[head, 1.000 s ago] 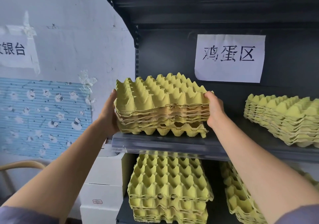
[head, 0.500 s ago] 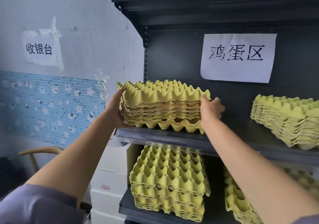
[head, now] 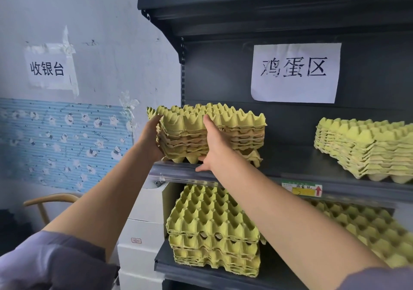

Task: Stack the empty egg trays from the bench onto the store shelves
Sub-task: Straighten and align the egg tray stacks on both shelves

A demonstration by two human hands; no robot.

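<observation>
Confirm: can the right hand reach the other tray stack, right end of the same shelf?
Probably yes: the right hand lies flat on the left stack, holding nothing; bare shelf separates it from the right stack.

- Egg trays point(head: 237, 133): moulded paper pulp, matt and rough, with ragged fibrous edges.
- Shelf point(head: 301, 166): dark painted metal, smooth and matt; its front strip point(head: 178, 173) is clear glossy plastic.
- Sign point(head: 295, 72): thin white paper.
- Chair point(head: 51, 198): smooth pale wood.
- Sleeve point(head: 55, 263): soft matt cloth.

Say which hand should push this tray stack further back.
Probably right: the right hand lies flat on the front of the tray stack, ready to push; the left hand only cups its left end.
</observation>
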